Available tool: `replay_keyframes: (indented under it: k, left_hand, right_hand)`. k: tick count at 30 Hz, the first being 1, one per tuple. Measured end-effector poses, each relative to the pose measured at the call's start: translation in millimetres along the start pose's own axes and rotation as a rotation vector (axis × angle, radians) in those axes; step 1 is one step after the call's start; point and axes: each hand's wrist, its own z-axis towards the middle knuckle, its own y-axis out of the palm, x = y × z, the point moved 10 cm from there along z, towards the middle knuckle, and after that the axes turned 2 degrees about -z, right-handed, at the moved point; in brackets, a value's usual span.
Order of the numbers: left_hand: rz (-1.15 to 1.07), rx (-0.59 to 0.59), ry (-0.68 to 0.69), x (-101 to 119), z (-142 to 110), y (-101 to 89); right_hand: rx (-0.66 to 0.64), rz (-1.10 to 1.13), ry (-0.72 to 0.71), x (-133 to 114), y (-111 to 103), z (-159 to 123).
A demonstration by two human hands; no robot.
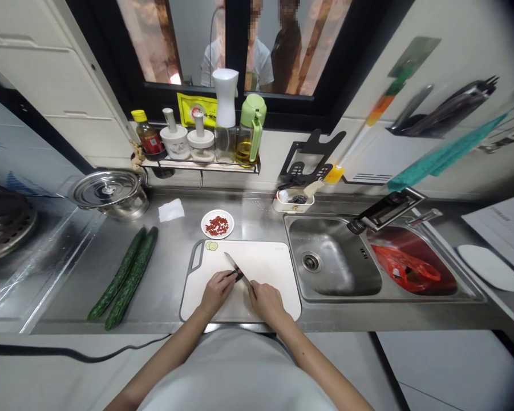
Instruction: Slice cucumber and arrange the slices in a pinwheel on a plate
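Observation:
A white cutting board (265, 262) lies on the steel counter in front of me. My right hand (265, 301) grips the handle of a knife (235, 266) whose blade points up and left across the board. My left hand (216, 291) rests curled on the board beside the blade, holding down something dark that its fingers mostly hide. Two cucumber slices (212, 246) sit at the board's far left corner. Two whole cucumbers (126, 278) lie side by side on the counter to the left.
A small white dish of red bits (217, 224) stands behind the board. A lidded steel pot (109, 194) is at the back left, a sink (334, 260) with a red bag (404, 271) at the right. A shelf of bottles (201, 142) hangs on the wall. People stand behind the window.

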Motion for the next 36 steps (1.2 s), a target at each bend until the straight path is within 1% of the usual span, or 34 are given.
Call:
replay_keyframes:
  k: [11,18,27,33,36]
  left_hand:
    - [0.004,0.057,0.061,8.3,1.5,-6.5]
    - [0.01,0.044,0.065,9.4,2.0,-6.6]
    - [0.001,0.042,0.072,9.1,1.1,-5.4]
    - [0.008,0.06,0.067,7.6,0.4,-5.6]
    - [0.008,0.048,0.061,7.9,1.0,-5.2]
  right_hand:
    - [-0.015,-0.001,0.001,-0.6,-0.8,-0.8]
    - [-0.016,0.003,-0.005,-2.5,-1.7,-1.1]
    - [-0.077,-0.028,-0.003,-2.4,4.5,-2.3]
    - [-0.096,-0.021,-0.011,2.2,10.3,-10.7]
    - [-0.096,-0.014,-0.02,6.4,13.1,-16.7]
